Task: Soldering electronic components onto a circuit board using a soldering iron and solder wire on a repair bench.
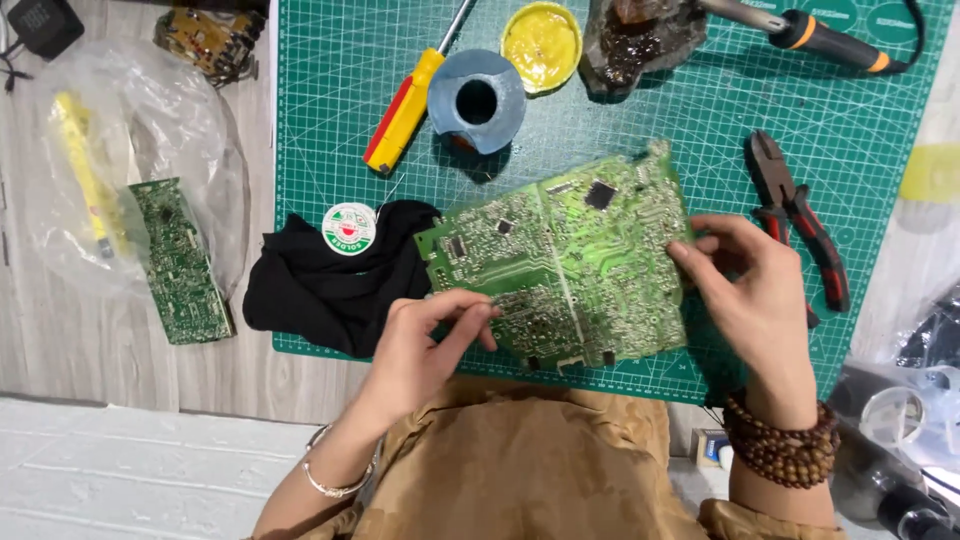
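A green cutting mat (860, 150) covers most of the bench, and it is crowded. Along its far edge lie a red and yellow screwdriver (405, 112), a blue-grey solder spool (478, 100), a round yellow tin of paste (541, 45), a dark lumpy sponge or resin block (635, 40) and a soldering iron (820, 38) with an orange and black handle. A pair of red and black cutters (795, 210) lies on the mat just beyond the right hand (745, 290). On the near left corner sits a crumpled black cloth (320, 285) with a small round white and green tin (349, 229) on top; the cloth touches the corner of the large green circuit board (565, 265). Off the mat, on the pale wood, a second, narrower green board (180, 262) lies half on a clear plastic bag (140, 150) holding a yellow strip. The large board is in the middle of the mat, solder side up and turned at a slant, between the 2 hands. The right hand grips its right edge, fingers laid over the top. The left hand (425, 345) comes in at the near left edge, fingers curled and pinching at the board's surface; whether it holds anything small there, I cannot tell.
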